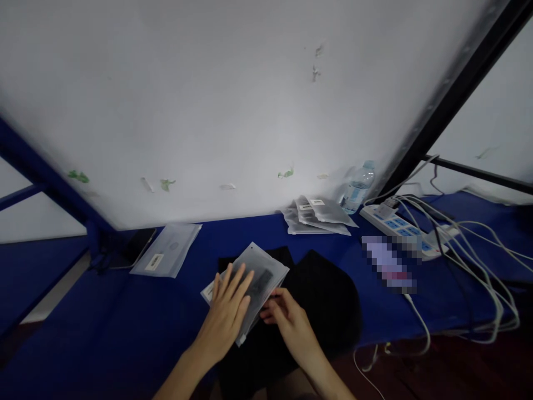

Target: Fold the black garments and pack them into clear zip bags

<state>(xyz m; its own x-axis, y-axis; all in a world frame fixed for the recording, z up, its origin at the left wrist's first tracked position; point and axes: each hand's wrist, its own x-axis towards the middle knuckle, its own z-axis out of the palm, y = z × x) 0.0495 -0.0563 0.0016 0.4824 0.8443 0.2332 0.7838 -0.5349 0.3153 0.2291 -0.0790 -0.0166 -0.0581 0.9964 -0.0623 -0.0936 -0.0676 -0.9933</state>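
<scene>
A frosted plastic zip bag (261, 266) with something dark inside lies tilted on black cloth (328, 294) at the table's front. My left hand (227, 311) rests flat on the bag's left part, fingers spread, partly covering a white label at the left corner. At the right edge of the bag, along its zip side, my right hand (289, 319) has its fingers curled with thumb and fingertips at the edge. Part of those fingertips is hidden by the bag. A white zip slider shows at the bag's lower corner.
On the blue table (237, 225), another frosted bag (172, 250) lies left beside a dark phone (141, 241). Several filled bags (316, 216) are stacked at the back, near a water bottle (358, 189). A power strip (400, 225), tangled white cables (487, 272) and a pixelated device (389, 264) are right.
</scene>
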